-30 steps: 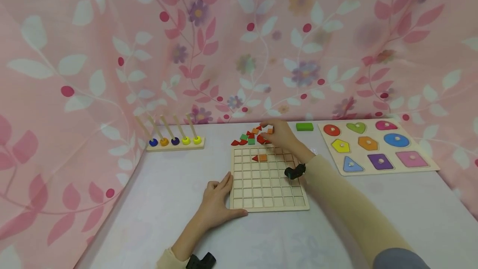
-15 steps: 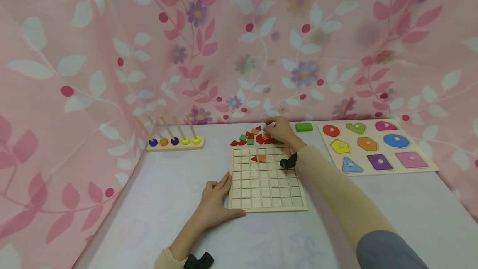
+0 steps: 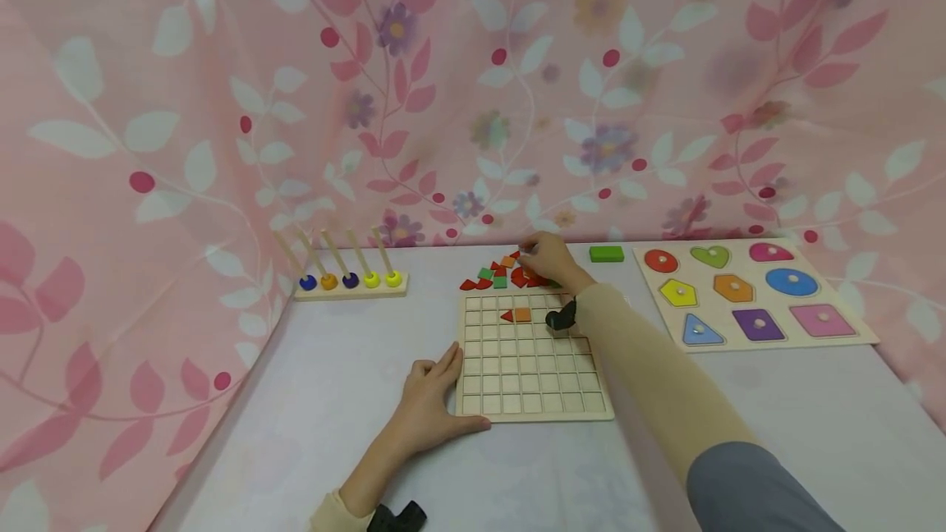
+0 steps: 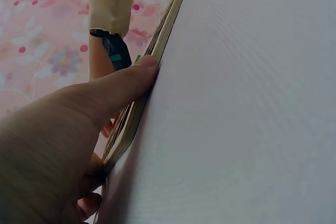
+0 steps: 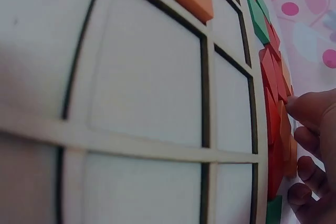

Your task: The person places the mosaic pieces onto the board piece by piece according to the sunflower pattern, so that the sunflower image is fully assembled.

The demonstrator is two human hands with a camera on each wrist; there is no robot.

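Observation:
A wooden grid board (image 3: 532,384) lies on the white table. In one of its upper rows sit a red triangle (image 3: 507,316) and an orange square (image 3: 523,315). My left hand (image 3: 429,405) spans the board's near left corner, thumb along the front edge and fingers against the left side; the left wrist view shows the thumb (image 4: 123,85) resting on the rim. Beyond the far edge lie loose red pieces (image 3: 519,277), green pieces (image 3: 500,282) and orange ones. My right hand (image 5: 317,135) reaches into them with bent fingers, fingertips at a red piece; whether it pinches one is hidden.
A peg stand with coloured beads (image 3: 351,290) stands to the left at the back. Behind the right hand is a green block (image 3: 606,254). A shape puzzle board with knobs (image 3: 750,335) lies on the right. Floral fabric (image 3: 443,89) hangs behind the table.
My right hand has shifted slightly at the loose pieces, and its forearm has swung left. An orange piece seen near its fingers earlier is now covered. The left hand stays at the board's corner.

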